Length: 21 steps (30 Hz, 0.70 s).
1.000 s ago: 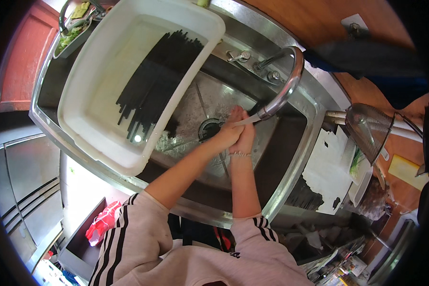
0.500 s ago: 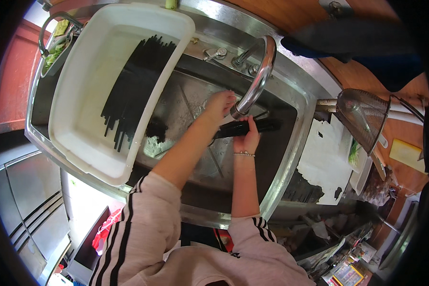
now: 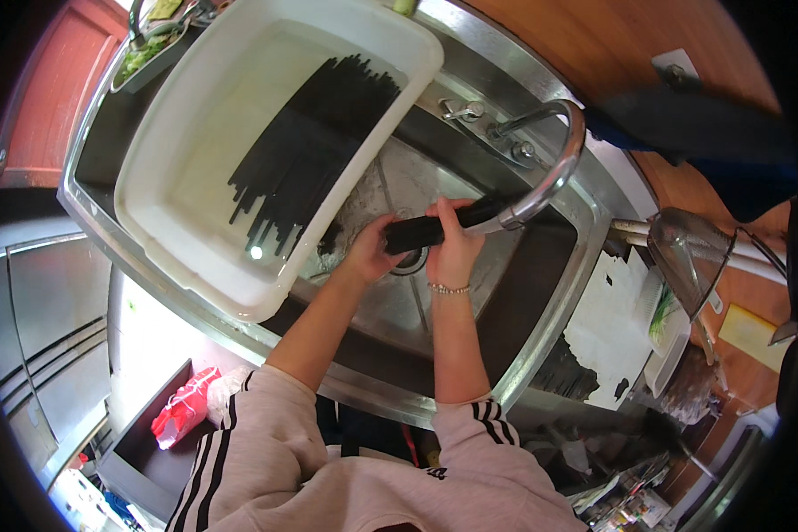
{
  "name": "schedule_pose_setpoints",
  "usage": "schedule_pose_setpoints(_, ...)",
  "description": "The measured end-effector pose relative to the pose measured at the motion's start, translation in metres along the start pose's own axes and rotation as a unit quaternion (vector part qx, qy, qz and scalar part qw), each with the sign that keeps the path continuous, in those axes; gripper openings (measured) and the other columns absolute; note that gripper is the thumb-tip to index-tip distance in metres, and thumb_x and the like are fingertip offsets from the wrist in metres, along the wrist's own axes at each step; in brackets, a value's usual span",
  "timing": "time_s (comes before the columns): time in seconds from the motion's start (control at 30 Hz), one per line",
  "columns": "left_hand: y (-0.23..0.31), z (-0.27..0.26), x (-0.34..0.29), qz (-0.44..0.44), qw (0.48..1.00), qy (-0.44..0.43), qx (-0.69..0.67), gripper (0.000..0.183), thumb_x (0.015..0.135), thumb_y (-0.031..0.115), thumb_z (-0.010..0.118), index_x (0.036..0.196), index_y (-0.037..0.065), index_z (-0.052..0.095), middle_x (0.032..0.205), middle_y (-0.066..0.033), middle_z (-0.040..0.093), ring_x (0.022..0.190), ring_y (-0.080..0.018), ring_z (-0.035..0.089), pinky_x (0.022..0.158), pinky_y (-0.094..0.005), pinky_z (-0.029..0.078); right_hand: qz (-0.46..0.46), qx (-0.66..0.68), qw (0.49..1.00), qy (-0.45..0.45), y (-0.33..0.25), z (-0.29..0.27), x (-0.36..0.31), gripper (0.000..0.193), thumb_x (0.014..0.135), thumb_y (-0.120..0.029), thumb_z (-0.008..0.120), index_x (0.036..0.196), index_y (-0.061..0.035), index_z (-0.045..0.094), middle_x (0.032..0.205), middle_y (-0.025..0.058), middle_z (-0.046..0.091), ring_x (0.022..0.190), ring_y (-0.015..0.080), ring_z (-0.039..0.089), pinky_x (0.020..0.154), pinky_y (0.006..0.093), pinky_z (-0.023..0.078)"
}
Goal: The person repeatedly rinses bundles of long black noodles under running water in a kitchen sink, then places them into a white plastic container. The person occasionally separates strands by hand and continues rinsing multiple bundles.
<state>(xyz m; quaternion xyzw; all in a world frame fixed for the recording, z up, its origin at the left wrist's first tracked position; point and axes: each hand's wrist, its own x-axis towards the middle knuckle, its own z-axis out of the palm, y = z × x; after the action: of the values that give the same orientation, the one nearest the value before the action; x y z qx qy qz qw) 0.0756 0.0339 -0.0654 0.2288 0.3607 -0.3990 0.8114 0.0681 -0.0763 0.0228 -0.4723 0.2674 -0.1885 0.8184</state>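
Observation:
Over the sink basin (image 3: pixel 523 306) I hold a bundle of black chopsticks (image 3: pixel 414 234) level, beneath the curved faucet (image 3: pixel 566 168). My right hand (image 3: pixel 454 244), a beaded bracelet at its wrist, is closed around the bundle's middle. At the left end my left hand (image 3: pixel 372 250) grips it, fingers partly hidden behind. The faucet's spout overlaps the bundle's right part; whether water runs cannot be made out. Many more black chopsticks (image 3: pixel 315 146) lie side by side in a white plastic tub (image 3: pixel 417 66) of water, left of my hands.
Faucet handles (image 3: pixel 463 110) stand on the sink's back ledge. On the right are a wire strainer (image 3: pixel 687 248), a torn white sheet (image 3: pixel 607 324) and a yellow board (image 3: pixel 752 337). A tray of greens (image 3: pixel 146 58) sits far left. A red plastic bag (image 3: pixel 186 408) lies below.
My left hand has come down from near the spout onto the bundle's left end. My right hand still holds the bundle. The view has shifted, so the tub and faucet appear farther right.

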Motion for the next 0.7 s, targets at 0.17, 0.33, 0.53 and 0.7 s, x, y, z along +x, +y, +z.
schedule_pose_setpoints(0.17,-0.001,0.004,-0.014,0.206,0.926,0.074,0.308,0.025,0.090,0.023,0.053,0.106,0.005,0.061,0.099,-0.0102,0.061,0.093,-0.0236,0.058,0.085,-0.0335,0.045,0.037,0.010,0.992,-0.119,0.000,0.005,0.021,0.018,0.085,-0.002,0.060,0.074,-0.0068,0.046,0.061,0.0007,0.042,0.055,0.0125,0.039,0.057,0.0288,0.037)
schedule_pose_setpoints(0.33,-0.010,0.071,-0.024,0.407,0.726,0.109,0.543,0.040,0.092,0.028,0.046,0.119,0.000,0.053,0.112,-0.0214,0.059,0.104,-0.0336,0.057,0.089,-0.0400,0.043,0.129,0.122,0.951,-0.251,-0.003,-0.009,-0.001,0.065,0.094,-0.048,0.042,0.146,-0.0123,0.022,0.150,0.0122,0.025,0.138,0.0284,0.023,0.113,0.0435,0.019)
schedule_pose_setpoints(0.53,-0.049,0.096,-0.033,0.473,0.539,0.238,0.656,0.055,0.093,0.039,0.043,0.130,-0.002,0.043,0.131,-0.0253,0.046,0.121,-0.0380,0.045,0.101,-0.0465,0.035,0.154,0.315,0.907,-0.235,0.009,-0.030,-0.027,0.078,0.087,-0.062,0.042,0.148,-0.0199,0.017,0.153,0.0044,0.018,0.140,0.0243,0.015,0.113,0.0406,0.012)
schedule_pose_setpoints(0.7,-0.047,0.092,-0.035,0.448,0.581,0.232,0.639,0.063,0.093,0.038,0.043,0.137,-0.005,0.032,0.144,-0.0259,0.029,0.134,-0.0372,0.029,0.109,-0.0471,0.024,0.160,0.235,0.918,-0.275,0.011,-0.038,-0.032,0.089,0.083,-0.073,0.034,0.148,-0.0142,0.017,0.153,0.0034,0.018,0.140,0.0214,0.015,0.114,0.0406,0.009)
